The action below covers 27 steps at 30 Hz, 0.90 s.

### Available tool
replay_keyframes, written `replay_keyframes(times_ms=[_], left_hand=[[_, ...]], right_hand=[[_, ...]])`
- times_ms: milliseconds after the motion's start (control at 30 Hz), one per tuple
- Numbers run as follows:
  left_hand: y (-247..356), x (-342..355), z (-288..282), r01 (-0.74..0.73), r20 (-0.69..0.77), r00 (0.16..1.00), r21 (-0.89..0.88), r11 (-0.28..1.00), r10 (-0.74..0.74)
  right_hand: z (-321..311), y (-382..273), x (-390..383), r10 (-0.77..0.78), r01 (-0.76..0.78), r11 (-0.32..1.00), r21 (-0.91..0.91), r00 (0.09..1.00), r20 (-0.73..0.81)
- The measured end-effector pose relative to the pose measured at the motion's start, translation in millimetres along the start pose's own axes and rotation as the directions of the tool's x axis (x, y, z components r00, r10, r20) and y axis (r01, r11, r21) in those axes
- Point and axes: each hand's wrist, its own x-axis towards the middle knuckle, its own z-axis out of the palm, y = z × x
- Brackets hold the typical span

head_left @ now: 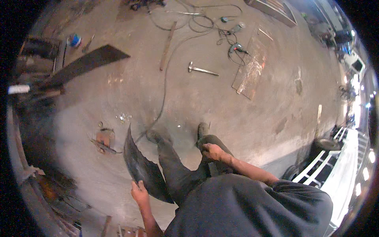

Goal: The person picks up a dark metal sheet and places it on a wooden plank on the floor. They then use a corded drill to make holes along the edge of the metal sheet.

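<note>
A dark, curved sheet (143,163) with one ragged edge and a pointed end hangs at my left side, beside my left leg. My left hand (140,192) grips its outer edge, fingers over the face and thumb along the rim. In front of my right thigh, my right hand (212,151) is closed; whatever it may hold is hidden by the fingers and dark clothing. On the floor ahead of my feet lies a hammer (204,71), head to the left. A rusty clamp-like piece (104,139) sits on the floor left of the sheet.
A long cable (165,89) snakes past my left foot towards a corded power tool (237,48). Further out lie a stained board (251,69), a wooden strip (168,45) and a larger dark sheet (94,61). White metal framing (316,168) and a tyre (327,143) stand at right.
</note>
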Motion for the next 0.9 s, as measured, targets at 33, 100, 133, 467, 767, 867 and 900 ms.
replay_keyframes(times_ms=[33,100,133,467,767,867,900], left_hand=[[21,-1,-3,-0.038,-0.011,0.999,0.017,0.999,0.038],[77,1,-11,-0.162,-0.044,0.986,0.025,0.986,0.163],[115,1,-18,-0.239,-0.069,0.969,0.011,0.971,0.239],[418,50,29,-0.612,0.002,0.790,-0.038,0.790,0.613],[634,99,207,-0.740,0.131,0.589,-0.309,0.597,0.798],[675,140,274,-0.788,0.149,0.589,-0.113,0.606,0.794],[699,134,291,-0.758,0.198,0.608,-0.142,0.636,0.769]], right_hand=[[-18,9,-17,0.036,-0.036,0.999,-0.002,0.999,0.007],[-49,27,-50,0.120,-0.120,0.993,0.007,0.993,0.002],[-66,46,-66,0.130,-0.132,0.990,0.056,0.991,0.031],[-141,150,-132,0.365,-0.196,0.844,0.499,0.891,-0.269],[-166,292,-183,0.813,-0.020,0.108,0.994,0.578,-0.077],[-177,336,-186,0.844,0.074,0.008,0.997,0.534,-0.047],[-186,352,-187,0.842,0.095,-0.035,0.995,0.539,-0.022]])
